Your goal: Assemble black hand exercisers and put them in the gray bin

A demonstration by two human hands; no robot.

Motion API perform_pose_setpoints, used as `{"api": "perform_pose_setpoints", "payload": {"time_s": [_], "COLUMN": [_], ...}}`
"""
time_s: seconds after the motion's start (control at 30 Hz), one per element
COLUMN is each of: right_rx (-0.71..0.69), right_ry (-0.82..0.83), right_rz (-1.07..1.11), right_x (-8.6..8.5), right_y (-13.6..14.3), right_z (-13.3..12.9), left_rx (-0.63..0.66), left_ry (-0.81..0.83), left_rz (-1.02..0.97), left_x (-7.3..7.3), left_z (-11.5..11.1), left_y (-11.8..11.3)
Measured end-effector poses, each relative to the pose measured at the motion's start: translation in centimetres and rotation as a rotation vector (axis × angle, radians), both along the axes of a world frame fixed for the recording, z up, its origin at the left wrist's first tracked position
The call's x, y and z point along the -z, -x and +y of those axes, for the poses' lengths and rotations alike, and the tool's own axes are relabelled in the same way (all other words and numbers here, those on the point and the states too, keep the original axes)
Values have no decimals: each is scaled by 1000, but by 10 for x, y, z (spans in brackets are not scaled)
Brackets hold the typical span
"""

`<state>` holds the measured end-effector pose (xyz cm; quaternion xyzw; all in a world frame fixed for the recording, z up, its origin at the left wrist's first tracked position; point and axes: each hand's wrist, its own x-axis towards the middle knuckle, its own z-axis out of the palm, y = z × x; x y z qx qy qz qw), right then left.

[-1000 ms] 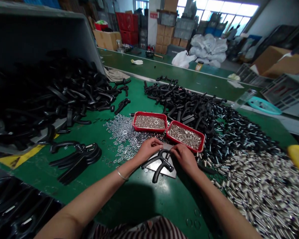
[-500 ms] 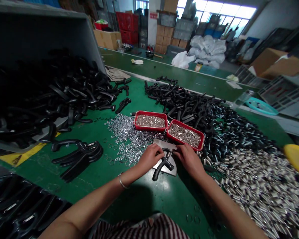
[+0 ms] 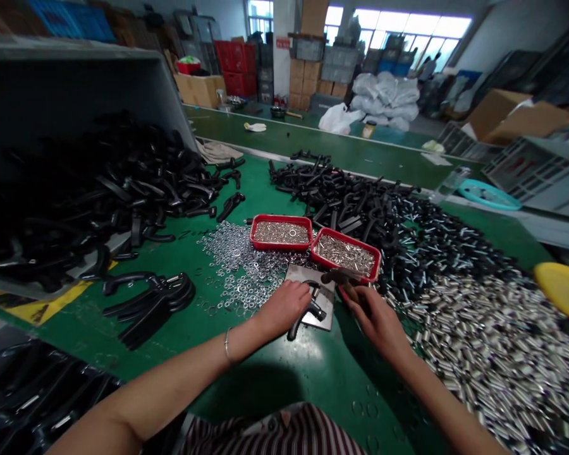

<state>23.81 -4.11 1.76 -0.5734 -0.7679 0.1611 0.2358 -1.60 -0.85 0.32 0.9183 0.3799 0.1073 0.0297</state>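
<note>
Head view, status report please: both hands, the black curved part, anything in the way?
Left hand holding black curved part, partly hiding it. Right hand gripping hammer. Part over metal plate; nearer red tray close beyond.

Grip on plate under my L hand, hammer in R hand; 2 trays just bhnd, washers to L, cylinders to R on bench.

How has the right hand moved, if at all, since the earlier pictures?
Yes, the right hand has shifted right and toward the picture's bottom, judged against the right-hand red tray.
</note>
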Motion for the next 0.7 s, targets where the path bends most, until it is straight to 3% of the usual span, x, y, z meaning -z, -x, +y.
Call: {"api": "perform_pose_setpoints", "payload": {"time_s": [0.2, 0.33, 0.43, 0.57, 0.7], "right_rx": [-96, -92, -114, -255, -129], "right_ry": [80, -15, -94, 101, 266], "right_rz": [-170, -17, 37, -81, 99], "right_x": [-17, -35, -39, -29, -26], "right_y": [1, 7, 19, 24, 8], "right_z": [7, -1, -9, -5, -5], "left_rx": [-240, -342, -369, -373, -370], "left_ry": [46, 95, 83, 80, 104], "left_rz": [-120, -280, -357, -350, -336], "left_x": [2, 16, 25, 27, 17], "left_z": [-34, -39, -36, -35, -31], "left_y": [-1, 0, 0, -3, -1]}}
